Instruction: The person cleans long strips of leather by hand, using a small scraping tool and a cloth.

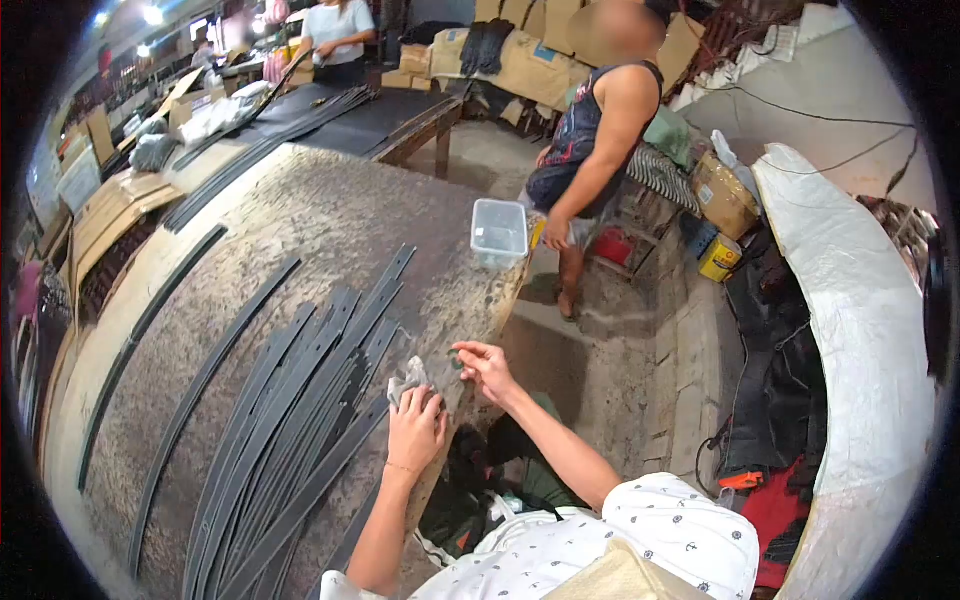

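My left hand (416, 428) rests at the table's near edge, its fingers curled over a crumpled grey-white piece (408, 376) that looks like thin plastic or cloth. Just to the right, my right hand (484, 371) is raised with thumb and forefinger pinched together. A small dark thing seems to be between those fingertips, too small to name. Left of my hands lies a fanned pile of long dark strips (300, 400), some with small holes near their ends. Two more strips, one of them a curved strip (205, 385), lie apart from the pile.
A clear plastic container (499, 230) stands on the worn table (300, 200) near its right edge. Beyond it a person in a sleeveless top (610, 130) stands beside the table. Another person (338, 35) is at the back. Cardboard boxes (722, 195) and a white-covered panel (860, 300) line the right.
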`<state>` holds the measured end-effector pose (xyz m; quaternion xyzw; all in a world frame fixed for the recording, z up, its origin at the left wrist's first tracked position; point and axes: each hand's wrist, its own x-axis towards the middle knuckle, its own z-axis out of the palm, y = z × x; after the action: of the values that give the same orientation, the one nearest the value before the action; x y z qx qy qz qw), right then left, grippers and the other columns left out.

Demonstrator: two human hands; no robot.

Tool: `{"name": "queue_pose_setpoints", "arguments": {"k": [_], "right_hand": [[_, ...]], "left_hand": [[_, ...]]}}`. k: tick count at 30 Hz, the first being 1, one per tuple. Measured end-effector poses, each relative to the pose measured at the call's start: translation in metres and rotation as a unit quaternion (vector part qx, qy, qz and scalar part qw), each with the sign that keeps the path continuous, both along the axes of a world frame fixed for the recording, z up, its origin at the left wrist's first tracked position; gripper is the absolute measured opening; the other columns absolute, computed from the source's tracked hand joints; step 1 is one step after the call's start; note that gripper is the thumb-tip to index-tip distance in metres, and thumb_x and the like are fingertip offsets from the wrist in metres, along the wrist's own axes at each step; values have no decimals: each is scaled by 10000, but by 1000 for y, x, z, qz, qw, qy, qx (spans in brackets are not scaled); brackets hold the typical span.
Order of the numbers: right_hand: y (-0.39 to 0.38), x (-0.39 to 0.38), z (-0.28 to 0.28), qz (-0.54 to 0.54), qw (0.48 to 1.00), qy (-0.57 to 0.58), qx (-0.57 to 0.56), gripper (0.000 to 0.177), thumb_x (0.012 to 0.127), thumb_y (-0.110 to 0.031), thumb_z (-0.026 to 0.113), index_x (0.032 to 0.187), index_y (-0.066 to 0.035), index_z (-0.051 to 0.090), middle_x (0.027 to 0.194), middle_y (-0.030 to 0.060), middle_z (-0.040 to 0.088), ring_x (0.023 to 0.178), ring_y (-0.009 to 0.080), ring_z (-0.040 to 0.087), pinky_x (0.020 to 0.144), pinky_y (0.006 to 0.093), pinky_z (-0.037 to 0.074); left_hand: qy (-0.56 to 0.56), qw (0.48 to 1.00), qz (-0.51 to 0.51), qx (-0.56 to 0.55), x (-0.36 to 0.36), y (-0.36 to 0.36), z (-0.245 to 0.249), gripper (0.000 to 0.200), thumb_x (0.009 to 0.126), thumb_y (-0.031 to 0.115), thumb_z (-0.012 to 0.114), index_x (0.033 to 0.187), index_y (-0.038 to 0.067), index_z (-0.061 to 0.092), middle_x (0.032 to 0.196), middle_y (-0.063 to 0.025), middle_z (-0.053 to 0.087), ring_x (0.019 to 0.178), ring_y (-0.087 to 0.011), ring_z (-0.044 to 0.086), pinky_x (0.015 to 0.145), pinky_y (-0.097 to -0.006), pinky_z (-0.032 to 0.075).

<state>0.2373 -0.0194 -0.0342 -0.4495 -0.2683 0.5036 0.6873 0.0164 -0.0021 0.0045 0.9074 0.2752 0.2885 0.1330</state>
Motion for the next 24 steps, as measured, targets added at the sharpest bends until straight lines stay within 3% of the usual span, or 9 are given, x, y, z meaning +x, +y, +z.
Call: {"name": "queue_pose_setpoints", "arguments": {"k": [7,9,16,24], "right_hand": [[-3,-4,7,-18,1000,-7,-3,263,946,-104,689,1178,20,676,892,16,660,639,47,550,630,241,555],[-1,-3,2,-26,999,18,3,259,945,-90,684,1174,31,672,871,9,650,641,53,552,629,243,555],[-3,-1,0,-44,995,91,3,256,966,-75,646,1206,15,658,881,12,664,647,53,572,647,262,569],[-3,2,-4,-32,993,110,29,246,986,-85,636,1199,36,653,878,40,679,657,80,607,677,288,598]], "left_hand": [[-2,994,5,-105,-7,-6,-2,345,840,177,694,1149,55,600,1246,-141,593,1186,-332,551,954,-511,441],[-60,994,-50,-73,0,3,-5,363,831,123,709,1165,51,586,1173,-143,625,1160,-343,578,952,-472,440],[-25,997,-55,-50,-2,3,1,339,829,104,699,1150,76,595,1156,-114,641,1169,-312,578,977,-460,425],[4,996,-74,-54,-1,4,7,266,844,156,664,1091,99,583,1160,-62,632,1191,-263,548,954,-553,421]]}}
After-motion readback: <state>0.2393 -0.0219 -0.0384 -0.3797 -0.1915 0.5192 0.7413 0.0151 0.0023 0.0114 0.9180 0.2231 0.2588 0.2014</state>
